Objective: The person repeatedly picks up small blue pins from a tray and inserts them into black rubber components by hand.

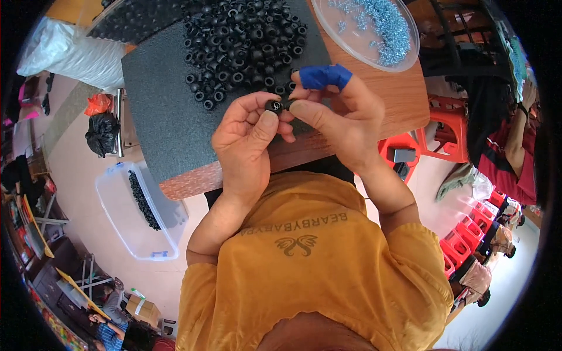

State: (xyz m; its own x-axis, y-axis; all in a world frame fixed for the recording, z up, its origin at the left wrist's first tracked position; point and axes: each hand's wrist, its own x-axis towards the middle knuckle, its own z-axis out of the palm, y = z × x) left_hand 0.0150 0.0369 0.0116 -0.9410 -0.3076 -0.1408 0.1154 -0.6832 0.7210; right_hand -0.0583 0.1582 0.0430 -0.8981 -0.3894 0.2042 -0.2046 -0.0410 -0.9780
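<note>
My left hand (243, 134) pinches a small round black cap (273, 106) with a pale mark on its end, between thumb and fingers. Close against it, my right hand (351, 117) is closed in a pinch; a dark bit shows at its fingertips, too small to name. Blue tape (325, 76) wraps the right index finger. Both hands are above the near edge of a dark grey mat (158, 93). Just beyond them a big heap of black ring-shaped caps (246, 47) lies on the mat, several with their open ends showing.
A clear round tray (357, 50) with small shiny blue pieces (389, 29) stands at the table's (404, 96) far right. On the floor at left is a clear plastic bin (117, 225) with black parts. Red stools (448, 131) and other people are at right.
</note>
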